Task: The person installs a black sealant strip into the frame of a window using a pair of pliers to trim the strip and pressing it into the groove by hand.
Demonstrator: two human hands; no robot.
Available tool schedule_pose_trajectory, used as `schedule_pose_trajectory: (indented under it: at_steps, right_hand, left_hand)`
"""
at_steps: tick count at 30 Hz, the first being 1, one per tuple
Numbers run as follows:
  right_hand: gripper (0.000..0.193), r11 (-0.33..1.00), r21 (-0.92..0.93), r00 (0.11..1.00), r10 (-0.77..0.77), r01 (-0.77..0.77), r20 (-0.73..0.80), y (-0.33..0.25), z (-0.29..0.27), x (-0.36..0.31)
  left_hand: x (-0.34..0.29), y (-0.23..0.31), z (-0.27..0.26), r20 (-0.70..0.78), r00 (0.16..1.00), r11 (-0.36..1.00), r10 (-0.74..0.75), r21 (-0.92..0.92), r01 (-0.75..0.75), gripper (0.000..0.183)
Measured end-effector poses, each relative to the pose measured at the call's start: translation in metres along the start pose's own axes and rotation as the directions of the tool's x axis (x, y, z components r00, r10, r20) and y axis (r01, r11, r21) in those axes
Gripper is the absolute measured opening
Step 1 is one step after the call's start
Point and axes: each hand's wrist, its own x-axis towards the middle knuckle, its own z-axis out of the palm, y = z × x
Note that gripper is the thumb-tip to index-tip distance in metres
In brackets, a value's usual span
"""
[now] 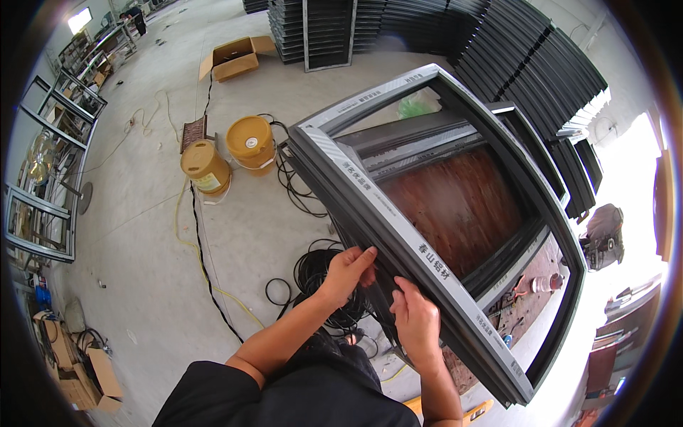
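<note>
A dark aluminium window frame (398,208), with printed protective film along its face, lies tilted in front of me. My left hand (347,276) is at its near edge, thumb against the side and fingers curled in a pinch. Close by on the same edge, my right hand (416,317) has its thumb and fingers bent together. Both seem to pinch a thin black strip (383,302) along the frame's side, though its exact course is partly hidden. A coil of black rubber strip (309,281) lies on the floor beside my left hand.
Inside and beneath the frame shows a reddish-brown board (455,203), with pliers and a clear jar (546,283) towards the right. Two yellow buckets (206,167) and an opened cardboard box (236,60) stand on the floor. Stacked dark frames (526,71) fill the back. Glazed frames (50,156) lean at left.
</note>
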Motion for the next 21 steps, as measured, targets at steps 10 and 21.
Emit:
schedule_pose_trajectory:
  at_steps: [10,21]
  right_hand:
    - [0.030,0.877,-0.254,0.897,0.437,-0.407,0.071,0.055,-0.165,-0.202]
    - [0.030,0.765,-0.644,0.936,-0.211,-0.021,-0.282,0.160,-0.268,-0.200]
  left_hand:
    - [-0.002,-0.006,0.007,-0.143,0.989,0.998,0.046,0.044,-0.040,0.037]
    - [-0.014,-0.012,0.030,-0.292,0.955,0.998,0.042,0.049,-0.029,0.033]
